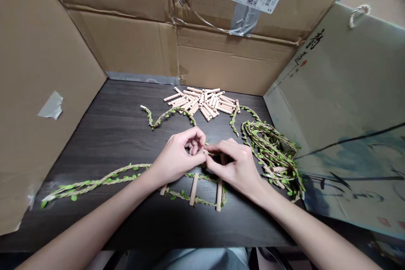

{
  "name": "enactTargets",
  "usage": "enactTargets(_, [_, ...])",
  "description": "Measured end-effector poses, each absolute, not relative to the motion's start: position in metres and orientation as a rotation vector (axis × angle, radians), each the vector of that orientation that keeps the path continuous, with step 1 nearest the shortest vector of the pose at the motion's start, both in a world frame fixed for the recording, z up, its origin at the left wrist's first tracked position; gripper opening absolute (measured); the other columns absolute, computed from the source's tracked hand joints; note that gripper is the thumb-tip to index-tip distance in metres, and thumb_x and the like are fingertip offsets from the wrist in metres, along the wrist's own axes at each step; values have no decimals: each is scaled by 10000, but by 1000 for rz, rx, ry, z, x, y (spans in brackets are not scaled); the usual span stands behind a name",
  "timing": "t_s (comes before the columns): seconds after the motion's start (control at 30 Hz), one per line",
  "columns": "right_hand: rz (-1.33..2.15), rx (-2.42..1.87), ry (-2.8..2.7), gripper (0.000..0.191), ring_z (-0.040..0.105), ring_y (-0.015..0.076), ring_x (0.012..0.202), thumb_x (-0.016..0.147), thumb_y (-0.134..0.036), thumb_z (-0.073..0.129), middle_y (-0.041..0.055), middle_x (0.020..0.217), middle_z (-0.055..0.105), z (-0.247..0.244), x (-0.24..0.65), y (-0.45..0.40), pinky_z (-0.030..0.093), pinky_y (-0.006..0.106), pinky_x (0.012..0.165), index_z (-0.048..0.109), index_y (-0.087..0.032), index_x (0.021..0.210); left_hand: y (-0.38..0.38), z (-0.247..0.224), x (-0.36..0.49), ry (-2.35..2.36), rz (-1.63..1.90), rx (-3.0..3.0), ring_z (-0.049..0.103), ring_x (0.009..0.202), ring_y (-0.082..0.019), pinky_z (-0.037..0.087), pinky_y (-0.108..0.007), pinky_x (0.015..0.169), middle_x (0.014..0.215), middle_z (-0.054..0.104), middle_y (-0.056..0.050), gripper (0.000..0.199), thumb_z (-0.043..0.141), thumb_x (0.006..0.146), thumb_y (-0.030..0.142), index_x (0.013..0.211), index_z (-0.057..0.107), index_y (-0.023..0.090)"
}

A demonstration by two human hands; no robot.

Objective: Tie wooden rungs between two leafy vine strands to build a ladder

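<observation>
My left hand (182, 154) and my right hand (236, 162) meet over the middle of the table, thumbs and forefingers pinched together. Between the fingertips is a short piece of leafy twine (207, 150), mostly covered by the fingers. Below them lies a small rope ladder, with wooden rungs (193, 190) threaded on green-leafed twine (180, 195); its upper part is hidden under my hands. Another rung (219, 196) stands at the ladder's right end. Two leafy strands (107, 178) stretch out to the left, and a loose twine end (164, 114) curls beyond my left hand.
Several drilled wooden sticks (202, 102) are heaped at the back. On the right lies a tangled coil of leafy twine (272, 147), with a few sticks among it. Cardboard walls (126, 46) enclose the back and left; a printed paper bag (344, 114) stands on the right.
</observation>
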State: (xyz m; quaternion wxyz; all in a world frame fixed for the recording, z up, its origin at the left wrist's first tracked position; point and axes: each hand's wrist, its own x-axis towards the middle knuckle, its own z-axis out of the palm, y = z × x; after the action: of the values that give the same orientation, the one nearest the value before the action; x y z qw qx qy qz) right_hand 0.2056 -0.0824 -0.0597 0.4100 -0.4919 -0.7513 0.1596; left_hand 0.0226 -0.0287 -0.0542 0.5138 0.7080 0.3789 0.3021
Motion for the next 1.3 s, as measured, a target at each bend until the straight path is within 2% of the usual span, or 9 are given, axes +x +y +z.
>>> enactTargets(0.33, [362,-1244,-1845,84,674,137,683,856,-158,711,10,806,787,-61,204,-83,489,270,672,766,-163,919,-27,-48,18,903,749,1746,475,668,-91,435,-225,653,791,551,50,140,610,762,109,854,537,185])
enactTargets(0.5, [348,-1247,-1877,88,652,131,666,867,-159,703,13,794,782,-62,204,-83,466,275,667,768,-154,926,-21,-44,13,892,657,1945,517,713,-110,427,-229,661,836,609,30,195,606,788,127,974,638,174])
enactTargets(0.6, [346,-1237,-1889,96,651,131,669,883,-168,688,15,812,788,-61,203,-83,464,280,675,767,-157,937,-19,-42,11,899,617,2030,554,742,-125,433,-242,698,823,656,12,150,639,839,194,966,714,166])
enactTargets(0.7, [341,-1225,-1883,99,652,130,671,887,-165,686,14,812,789,-61,203,-83,457,287,686,767,-159,943,-18,-43,11,960,630,1949,540,679,-124,424,-249,660,733,657,12,153,662,892,283,910,756,164])
enactTargets(0.8, [359,-1257,-1857,79,655,128,665,885,-179,694,-3,790,781,-60,204,-82,433,297,693,766,-176,918,-18,-44,10,949,624,1820,540,671,-126,428,-246,637,742,672,-2,186,702,894,332,882,757,155])
enactTargets(0.9, [483,-1328,-1788,103,682,141,718,869,-238,728,-9,818,777,-59,207,-80,444,309,753,741,-190,959,-17,-44,9,887,613,1669,594,721,-133,470,-241,668,828,714,-28,219,742,879,355,910,742,138])
enactTargets(1.03, [700,-1407,-1797,384,691,169,797,826,-356,815,-19,865,770,-54,211,-77,445,338,854,697,-222,1165,-15,-42,8,864,612,1587,598,723,-122,479,-227,674,826,706,-28,202,772,852,321,876,724,126])
enactTargets(1.17, [1006,-1313,-1779,309,713,182,907,922,-374,721,2,1008,787,-49,214,-74,483,324,872,722,-249,1205,-13,-41,5,842,577,1571,582,699,-112,461,-218,649,799,685,-17,198,771,847,316,847,704,130])
enactTargets(1.3, [1278,-1252,-1579,299,722,195,935,1013,-423,576,17,985,787,-50,216,-71,532,322,860,777,-249,1149,-11,-42,4,826,539,1577,577,680,-112,450,-219,632,787,692,-18,187,762,847,309,837,697,134])
